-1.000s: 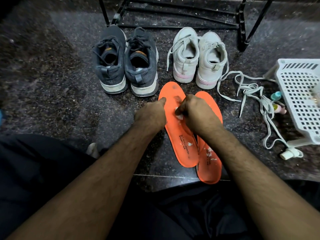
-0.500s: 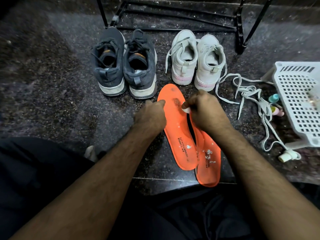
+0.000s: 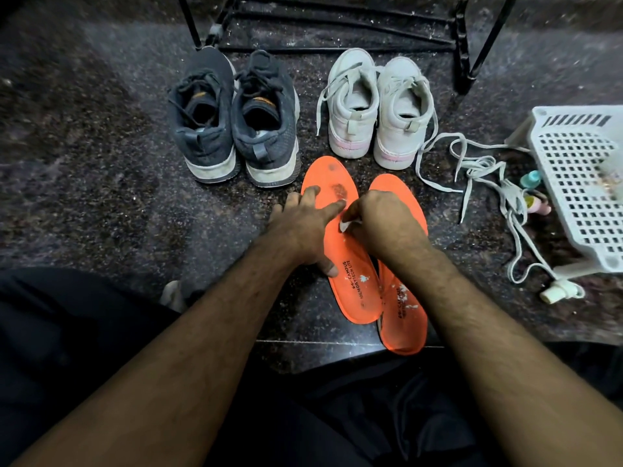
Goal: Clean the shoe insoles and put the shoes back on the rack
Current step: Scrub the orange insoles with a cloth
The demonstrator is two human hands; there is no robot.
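Left hand flat on the left insole, fingers straight and spread, forefinger stretched toward a dark smudge near the toe, thumb down by the print. Right hand curled round a small white wad, pinched against the same insole just beside that forefinger. Printed in black along the left insole: "CAMPUS" over "MEMORYTECH LITE"; same mark on the right insole, only partly readable under white flecks. Both orange, flat on the dark speckled floor, heels nearest the viewer, right one slightly overlapped at the inner edge. Beyond them, heels this way: dark pair to the left, white pair with pink heel stripes to the right, laces loose. Black rack just behind both pairs. Loose grey laces trailing right toward a white perforated basket; small bottles beside it, labels too small to read.
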